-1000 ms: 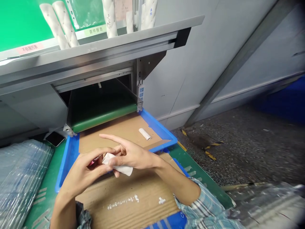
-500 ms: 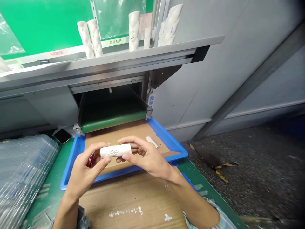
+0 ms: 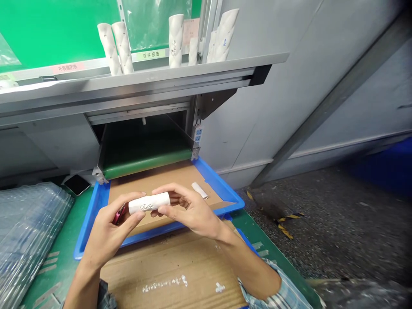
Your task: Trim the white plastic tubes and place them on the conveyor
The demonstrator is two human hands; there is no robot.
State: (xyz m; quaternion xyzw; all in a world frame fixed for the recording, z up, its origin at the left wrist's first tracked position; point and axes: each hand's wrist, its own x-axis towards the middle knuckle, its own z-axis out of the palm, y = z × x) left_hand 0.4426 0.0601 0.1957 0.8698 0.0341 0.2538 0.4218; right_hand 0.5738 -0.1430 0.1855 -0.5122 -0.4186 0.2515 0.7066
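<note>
Clenching a white script-marked cylinder point(image 3: 149, 203), the left grip point(image 3: 107, 236) and right grip point(image 3: 189, 210) held it above a blue tray point(image 3: 219, 184).

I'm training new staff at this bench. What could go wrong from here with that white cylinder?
The white cylinder is pinched between the left hand and the fingers of the right hand, so it might slip and drop onto the cardboard in the blue tray. The pink item held in the same left hand could rub the script on the cylinder, or fall too.
</note>
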